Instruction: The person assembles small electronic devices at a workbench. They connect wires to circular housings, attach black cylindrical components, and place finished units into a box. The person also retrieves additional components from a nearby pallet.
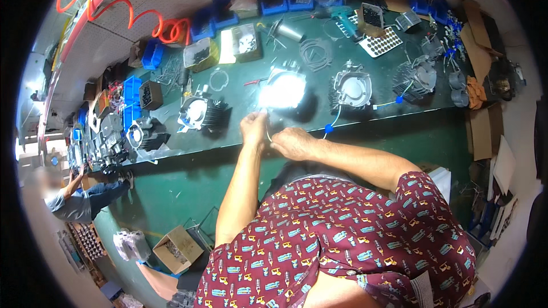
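Here, our right hand pinches a thin, pale, flexible tube just in front of the silvery metal casting on the green-topped counter; whether our left hand, beside the tube, grips anything we cannot tell, and glare hides any lettering.

Workshop: green workbench, finned metal castings, blue parts bins, power drill, coiled orange hose.
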### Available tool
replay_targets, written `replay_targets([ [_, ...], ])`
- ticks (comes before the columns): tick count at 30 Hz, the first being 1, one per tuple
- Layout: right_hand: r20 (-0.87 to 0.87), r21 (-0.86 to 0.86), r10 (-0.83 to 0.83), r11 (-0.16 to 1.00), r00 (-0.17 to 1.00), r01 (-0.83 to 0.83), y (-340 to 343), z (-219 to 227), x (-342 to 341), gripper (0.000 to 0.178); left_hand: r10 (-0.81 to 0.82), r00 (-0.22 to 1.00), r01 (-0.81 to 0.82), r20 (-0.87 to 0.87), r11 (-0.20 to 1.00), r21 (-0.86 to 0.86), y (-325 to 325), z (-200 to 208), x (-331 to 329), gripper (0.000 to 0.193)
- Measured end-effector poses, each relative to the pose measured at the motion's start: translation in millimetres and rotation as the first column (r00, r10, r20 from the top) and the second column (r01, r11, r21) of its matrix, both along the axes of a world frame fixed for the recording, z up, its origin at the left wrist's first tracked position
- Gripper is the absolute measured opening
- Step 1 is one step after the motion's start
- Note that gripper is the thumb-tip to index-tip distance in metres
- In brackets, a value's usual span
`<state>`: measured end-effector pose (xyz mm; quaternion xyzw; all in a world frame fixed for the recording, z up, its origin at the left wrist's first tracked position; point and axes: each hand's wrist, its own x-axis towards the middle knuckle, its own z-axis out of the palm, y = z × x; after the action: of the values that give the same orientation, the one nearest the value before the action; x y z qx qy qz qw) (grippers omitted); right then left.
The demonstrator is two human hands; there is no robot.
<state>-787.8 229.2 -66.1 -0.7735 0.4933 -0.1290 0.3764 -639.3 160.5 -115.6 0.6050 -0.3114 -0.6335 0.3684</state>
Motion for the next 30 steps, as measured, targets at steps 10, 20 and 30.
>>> replay_targets([
  [10,-0.024,0.134,0.018,0.991,1.0,-0.015,7.1,10.6,-6.8,0.044,0.026,0.981,-0.028,-0.194,1.0,-0.007,-11.1,-25.3,-5.3,0.034],
  [20,0.274,-0.391,-0.578,0.663,0.769,0.638,-123.7,-27.6,-74.6,0.05,-0.011,0.98,0.007,-0.199,1.0,-0.02,-8.6,-7.0,-5.0,0.029],
  [30,0.525,-0.119,-0.488,0.769,0.697,0.628,-134.9,-54.9,-72.1,0.044,0.038,0.938,-0.002,-0.343,0.995,0.103,-15.3,-8.4,7.1,0.018],
])
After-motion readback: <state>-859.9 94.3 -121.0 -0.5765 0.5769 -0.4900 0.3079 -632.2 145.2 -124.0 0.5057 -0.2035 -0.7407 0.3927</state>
